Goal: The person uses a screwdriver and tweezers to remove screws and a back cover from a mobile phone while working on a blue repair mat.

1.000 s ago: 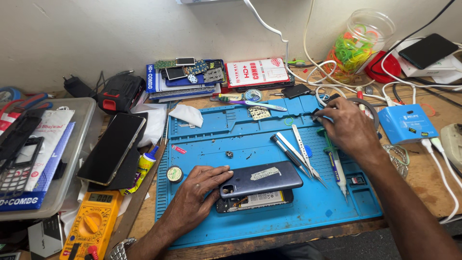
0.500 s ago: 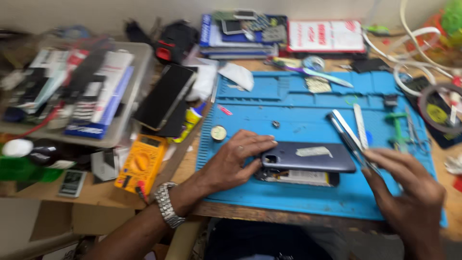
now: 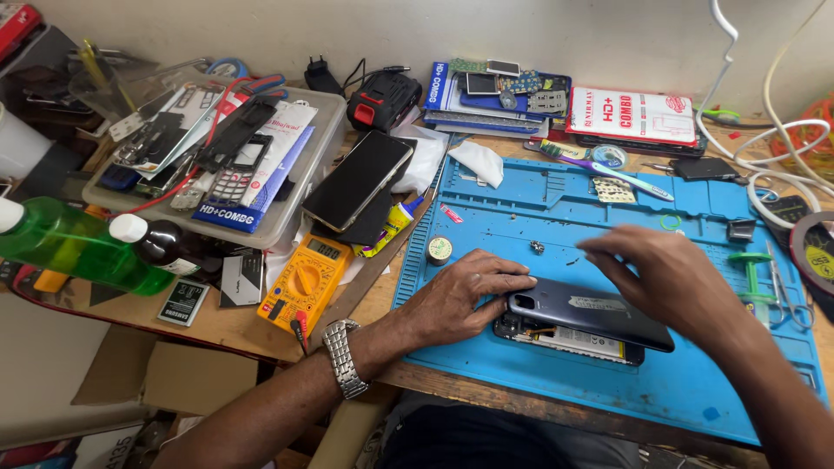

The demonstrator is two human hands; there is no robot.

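A dark smartphone (image 3: pixel 584 326) with its back cover lifted and shifted off the body lies on a blue repair mat (image 3: pixel 521 217) at lower centre-right of the frame, its long axis running left to right, tilting slightly down to the right. The left hand (image 3: pixel 460 300) presses flat on the phone's left end, fingers (image 3: pixel 504 282) together on the cover's corner. The right hand (image 3: pixel 669 278) hovers over the phone's right half, fingers slightly spread and blurred; contact cannot be told.
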